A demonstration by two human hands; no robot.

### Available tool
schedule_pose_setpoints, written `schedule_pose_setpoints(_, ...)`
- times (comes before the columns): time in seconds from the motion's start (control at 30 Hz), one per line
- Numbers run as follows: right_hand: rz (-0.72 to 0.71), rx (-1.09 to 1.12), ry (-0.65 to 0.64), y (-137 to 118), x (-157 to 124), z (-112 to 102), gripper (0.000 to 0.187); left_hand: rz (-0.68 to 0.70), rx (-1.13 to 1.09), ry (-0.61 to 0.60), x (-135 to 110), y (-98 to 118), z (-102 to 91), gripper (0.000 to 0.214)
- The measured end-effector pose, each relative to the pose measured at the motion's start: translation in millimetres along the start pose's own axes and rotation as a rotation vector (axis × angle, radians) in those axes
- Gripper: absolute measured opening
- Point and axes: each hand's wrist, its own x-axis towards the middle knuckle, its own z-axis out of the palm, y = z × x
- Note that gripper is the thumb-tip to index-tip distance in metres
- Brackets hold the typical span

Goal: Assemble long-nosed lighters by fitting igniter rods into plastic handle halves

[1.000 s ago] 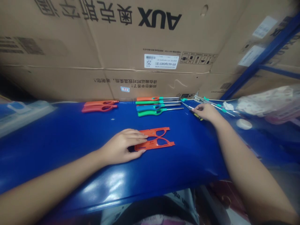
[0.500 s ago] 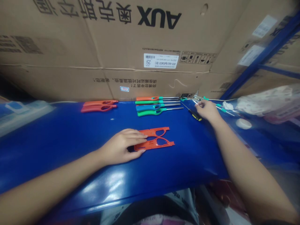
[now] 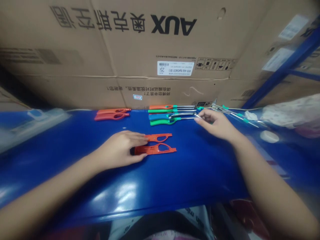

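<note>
Two orange lighter casing halves [image 3: 162,149] lie side by side on the blue table, inner faces up. My left hand [image 3: 122,148] covers their left ends, fingers on the far half and thumb along the near one. Higher to the right, my right hand [image 3: 217,125] pinches a slim metal tube [image 3: 183,115] that points left. It passes over a row of stick lighters with orange, green and blue handles [image 3: 160,122]. The screwdriver is out of sight, possibly behind my right hand.
Two red-orange lighter handles [image 3: 112,114] lie at the back left, near a clear plastic bag [image 3: 42,123]. Metal tubes with green parts [image 3: 241,116], a white round piece [image 3: 269,136] and a white bag are at the right. A large cardboard box [image 3: 125,50] stands behind.
My right hand has come left from the pile of metal tubes, now with one tube in its fingers. My left hand and the orange casing halves sit slightly further left in view.
</note>
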Motion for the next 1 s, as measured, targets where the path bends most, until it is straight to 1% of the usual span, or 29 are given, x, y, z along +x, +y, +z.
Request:
schedule_pose_setpoints(0.07, -0.038, 0.057, -0.083, -9.7, -4.7, 10.1, 0.026, -0.243, 0.008, 0.182, -0.3, 10.9, -5.4, 0.039)
schedule_pose_setpoints(0.1, -0.054, 0.071, -0.119, -14.0, -6.9, 14.9, 0.025, -0.327, 0.0, 0.232, 0.1, 17.2, -7.0, 0.044)
schedule_pose_setpoints(0.17, -0.084, 0.095, -0.191, -21.8, -10.7, 23.6, 0.022, -0.381, -0.05, 0.26, 1.6, 29.0, -7.4, 0.054)
schedule_pose_setpoints(0.2, -0.094, 0.109, -0.227, -25.3, -12.3, 27.4, 0.021, -0.368, -0.076, 0.246, 2.5, 33.7, -5.7, 0.058)
schedule_pose_setpoints(0.27, -0.099, 0.117, -0.296, -32.1, -15.0, 34.0, 0.021, -0.32, -0.095, 0.245, 3.5, 39.3, 1.5, 0.06)
schedule_pose_setpoints(0.4, -0.123, 0.049, -0.406, -44.0, -18.3, 43.4, 0.021, -0.197, -0.15, 0.3, 1.5, 37.0, 22.0, 0.033)
schedule_pose_setpoints(0.5, -0.151, 0.019, -0.447, -48.0, -20.5, 48.5, 0.02, -0.103, -0.196, 0.338, -1.8, 31.6, 30.5, 0.018)
schedule_pose_setpoints(0.57, -0.153, 0.004, -0.436, -48.0, -22.3, 52.2, 0.02, -0.078, -0.212, 0.37, -3.6, 29.4, 31.3, 0.015)
schedule_pose_setpoints(0.63, -0.136, -0.017, -0.396, -47.2, -24.3, 56.6, 0.022, -0.074, -0.224, 0.39, -4.5, 29.2, 30.1, 0.014)
schedule_pose_setpoints(0.7, -0.118, -0.059, -0.329, -47.1, -25.9, 61.2, 0.028, -0.073, -0.238, 0.397, -4.7, 31.2, 28.9, 0.015)
schedule_pose_setpoints(0.77, -0.149, -0.126, -0.25, -48.3, -26.9, 65.2, 0.034, -0.081, -0.267, 0.386, -4.2, 35.6, 28.8, 0.021)
schedule_pose_setpoints(0.8, -0.186, -0.158, -0.216, -49.5, -27.4, 66.7, 0.034, -0.089, -0.287, 0.378, -3.9, 38.4, 29.3, 0.025)
schedule_pose_setpoints(0.87, -0.29, -0.197, -0.181, -52.9, -28.3, 68.5, 0.03, -0.112, -0.329, 0.37, -3.3, 44.8, 31.0, 0.034)
schedule_pose_setpoints(0.93, -0.404, -0.209, -0.192, -57.0, -29.6, 69.3, 0.021, -0.133, -0.362, 0.378, -3.0, 50.7, 33.0, 0.035)
schedule_pose_setpoints(1.0, -0.503, -0.229, -0.232, -61.0, -31.5, 70.0, 0.018, -0.132, -0.38, 0.404, -2.8, 54.6, 34.3, 0.03)
